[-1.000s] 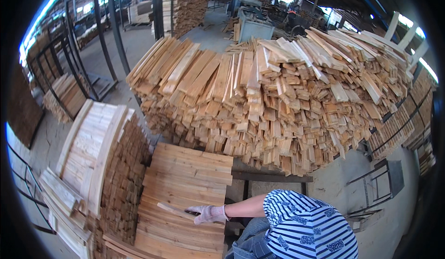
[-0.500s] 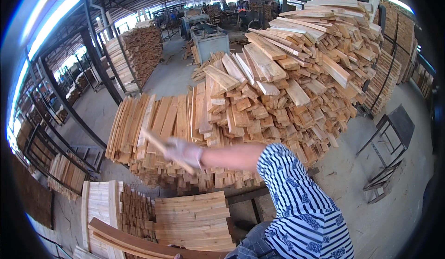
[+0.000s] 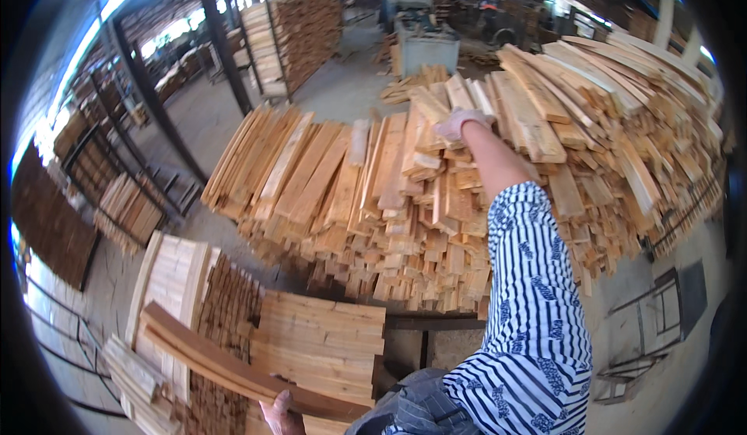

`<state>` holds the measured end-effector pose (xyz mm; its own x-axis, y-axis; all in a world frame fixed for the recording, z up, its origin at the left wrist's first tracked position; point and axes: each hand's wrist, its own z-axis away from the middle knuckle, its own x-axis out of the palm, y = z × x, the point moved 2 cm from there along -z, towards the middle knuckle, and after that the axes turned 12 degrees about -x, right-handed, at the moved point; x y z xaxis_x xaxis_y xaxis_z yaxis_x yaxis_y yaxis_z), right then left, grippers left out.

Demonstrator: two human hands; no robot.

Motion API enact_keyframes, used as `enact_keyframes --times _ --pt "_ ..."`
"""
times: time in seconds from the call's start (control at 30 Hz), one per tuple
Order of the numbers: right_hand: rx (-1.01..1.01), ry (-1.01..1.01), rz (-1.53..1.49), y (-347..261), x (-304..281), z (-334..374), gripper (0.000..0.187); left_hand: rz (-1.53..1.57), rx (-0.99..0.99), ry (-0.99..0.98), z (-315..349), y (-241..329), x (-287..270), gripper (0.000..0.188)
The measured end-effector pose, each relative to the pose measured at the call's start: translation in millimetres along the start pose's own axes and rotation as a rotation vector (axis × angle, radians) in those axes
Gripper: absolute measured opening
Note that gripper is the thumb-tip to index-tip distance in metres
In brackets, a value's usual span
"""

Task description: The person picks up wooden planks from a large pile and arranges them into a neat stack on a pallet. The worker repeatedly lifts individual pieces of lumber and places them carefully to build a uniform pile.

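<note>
Right hand [image 3: 464, 127] atop heaped planks [image 3: 447, 221]

A broad heap of tan wooden slats [image 3: 412, 194] lies beyond a flat light-brown wooden panel [image 3: 319, 338]. Left of the panel stands a rectangular pale wooden stack [image 3: 177, 275]; a long reddish-brown wooden plank [image 3: 226, 366] crosses over both. Behind the heap stands a boxy pale-blue metal machine [image 3: 426, 50].
</note>
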<state>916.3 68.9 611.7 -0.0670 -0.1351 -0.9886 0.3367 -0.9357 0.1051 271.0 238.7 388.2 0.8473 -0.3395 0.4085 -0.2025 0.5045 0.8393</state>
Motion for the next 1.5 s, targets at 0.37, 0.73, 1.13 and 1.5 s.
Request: enact_keyframes --times 0.37,0.73,1.13,1.5 --pt "-0.313 -0.069 0.065 -69 29 -68 0.066 -0.034 0.061 0.185 25 -2 -6 0.052" --pt "-0.103 0.000 -0.430 1 15 -21 0.108 0.039 0.050 0.186 39 -17 -44 0.053" --pt "-0.298 0.109 -2.210 11 154 289 0.060 -0.013 -0.019 -0.213 26 9 -8 0.055" --pt "-0.231 -0.074 -2.260 -86 205 307 0.041 -0.184 0.036 -0.324 54 49 0 0.051"
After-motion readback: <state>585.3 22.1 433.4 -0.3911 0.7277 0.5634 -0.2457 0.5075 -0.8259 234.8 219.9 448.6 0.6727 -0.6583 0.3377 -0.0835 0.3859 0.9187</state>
